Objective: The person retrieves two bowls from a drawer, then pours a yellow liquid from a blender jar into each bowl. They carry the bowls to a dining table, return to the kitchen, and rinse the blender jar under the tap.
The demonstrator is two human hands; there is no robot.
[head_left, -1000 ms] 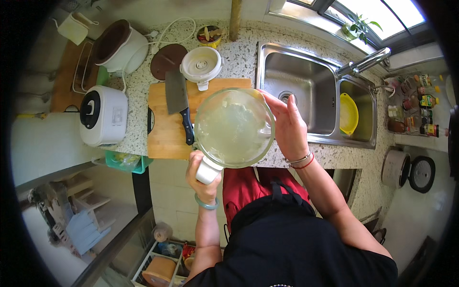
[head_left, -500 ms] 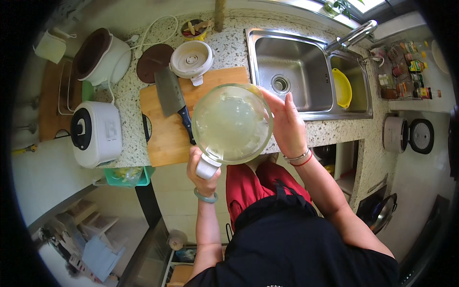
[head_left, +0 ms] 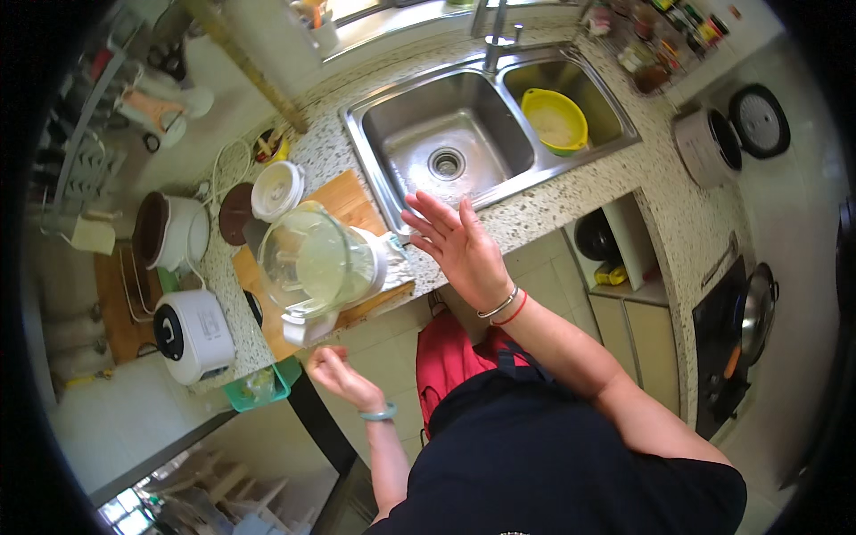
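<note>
A clear blender jar (head_left: 283,259) with cloudy pale contents, a white base and a white handle rests on the wooden cutting board (head_left: 355,203). My left hand (head_left: 346,379) is just below the jar's handle, apart from it, its fingers loosely curled and holding nothing. Over the counter edge in front of the sink, my right hand (head_left: 464,250) is open, with its fingers spread and nothing in it. Behind the jar lies a white round lid (head_left: 277,191). Most of the knife is hidden by the jar; only part of its blade (head_left: 255,234) shows.
A double steel sink (head_left: 446,118) lies ahead, with a yellow basket (head_left: 555,119) in its right basin. At left stand a white rice cooker (head_left: 203,334) and a white pot (head_left: 185,234). Another cooker (head_left: 704,147) stands open at far right, above a pan (head_left: 760,312) on the stove.
The blender jar has gone from my hands to the cutting board at left. My left hand has let go of its handle, and my right hand has come away from its side. The view has turned.
</note>
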